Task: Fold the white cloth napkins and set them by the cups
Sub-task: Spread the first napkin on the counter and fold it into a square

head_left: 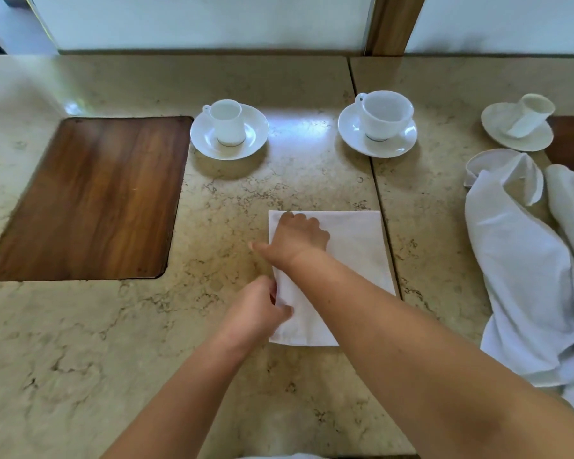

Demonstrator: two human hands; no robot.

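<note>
A folded white napkin [355,260] lies flat as a rectangle in the middle of the marble table. My right hand [299,238] reaches across it and rests on its far left corner, fingers bent down onto the cloth, thumb stretched out to the left. My left hand [259,306] pinches the napkin's left edge nearer to me. Beyond the napkin stand two white cups on saucers, one at the left [227,122] and one at the right [385,114]. A third cup [531,115] on a saucer stands at the far right.
A heap of loose white napkins [524,270] covers the right side of the table. A dark wooden inlay [93,197] is set into the tabletop at the left. A seam [375,180] runs between two table slabs. A wall with a wooden post rises behind.
</note>
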